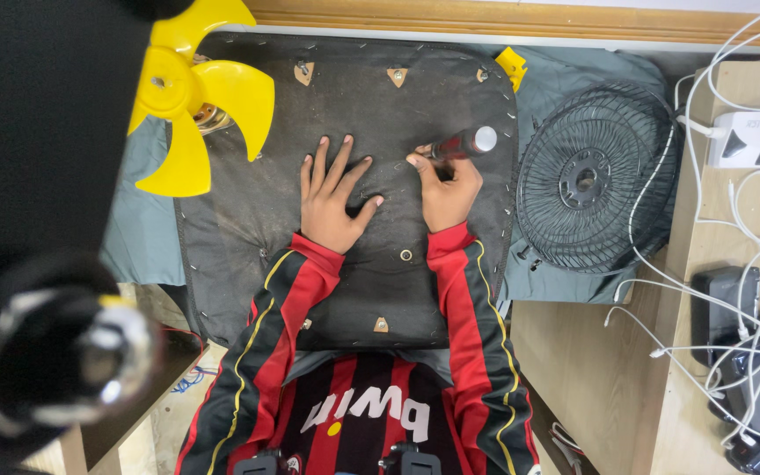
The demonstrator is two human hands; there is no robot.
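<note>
The left hand [333,198] lies flat, palm down, fingers spread wide, on a black pad [248,220] that covers most of the work surface; it grips nothing and only presses on the fabric. Just beside it, to the right, the right hand [447,189] is closed around a screwdriver [459,142], with the thumb and fingertips pinched on the dark red and black handle. The handle's pale round end points up and to the right, while the tip end is hidden under the fingers, so where it meets the pad cannot be told. The two hands are near each other but do not touch. Both sleeves are black with red and yellow stripes. The pad is a rounded square with staples along its edge and small tan triangular tabs near its top and bottom edges; a small metal ring [405,255] sits on it below the right hand. A grey cloth [573,75] lies under the pad. At the pad's upper left corner rests a yellow fan blade [191,97], partly overlapping it. To the right of the pad, on the cloth, lies a round black wire fan guard [587,180]. Further right, on a wooden top, are a white power strip [754,136] and tangled white cables [732,281] running to dark chargers.
</note>
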